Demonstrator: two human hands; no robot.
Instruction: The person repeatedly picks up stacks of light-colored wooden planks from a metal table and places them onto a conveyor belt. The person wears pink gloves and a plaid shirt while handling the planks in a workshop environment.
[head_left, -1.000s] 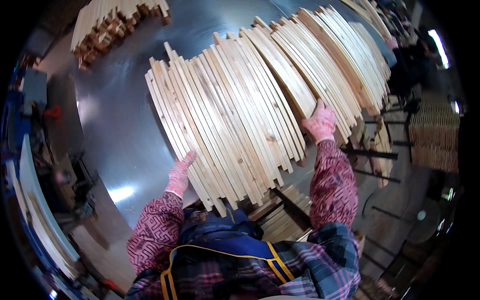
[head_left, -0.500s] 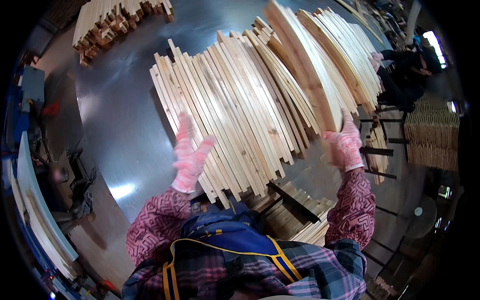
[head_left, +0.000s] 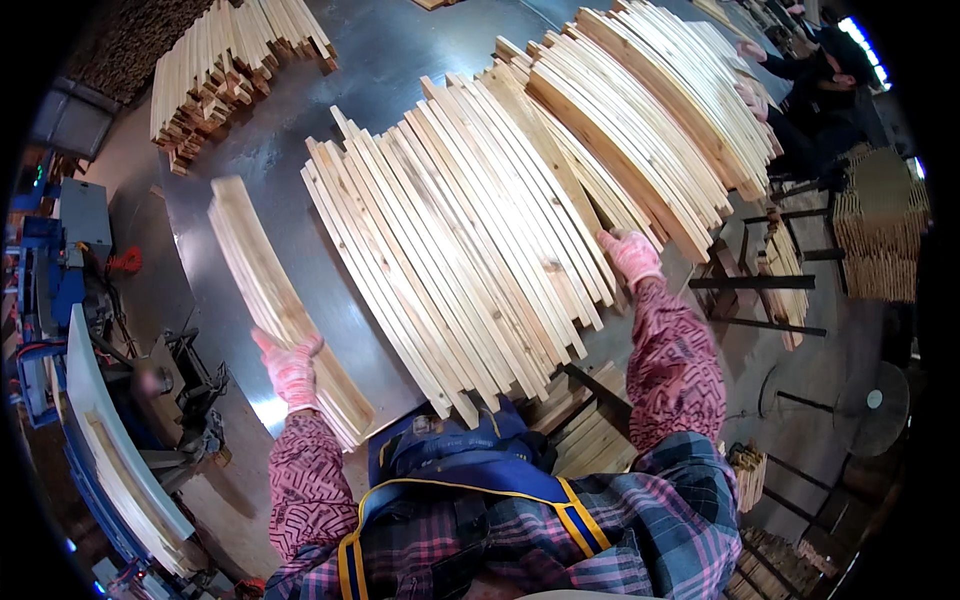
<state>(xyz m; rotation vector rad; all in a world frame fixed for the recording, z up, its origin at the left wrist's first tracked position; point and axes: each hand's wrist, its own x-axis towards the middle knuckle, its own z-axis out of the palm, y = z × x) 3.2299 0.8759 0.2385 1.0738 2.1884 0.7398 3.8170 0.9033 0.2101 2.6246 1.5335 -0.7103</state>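
My left hand [head_left: 289, 372], in a pink-and-white glove, grips a short set of pale wooden strips [head_left: 262, 270] at the left of the metal table, apart from the main row. These strips are smeared by motion. Across the middle lies a long row of wooden strips [head_left: 455, 235], side by side, with uneven ends toward me. My right hand [head_left: 633, 258], gloved the same way, has its fingers closed at the near end of a wooden strip [head_left: 548, 140] at the right of this row. Its fingertips are partly hidden among the strip ends.
More wooden strips [head_left: 640, 110] lie farther right, near another person's dark sleeve [head_left: 800, 110]. A stack of strips [head_left: 235, 65] stands at the far left of the metal table [head_left: 215, 300]. Boards rest on a rack below the near edge. A round fan [head_left: 873, 400] is at right.
The tilted board in my right hand now lies with the strips at right, and that hand has moved left. My left hand has gone left and now holds strips apart from the row.
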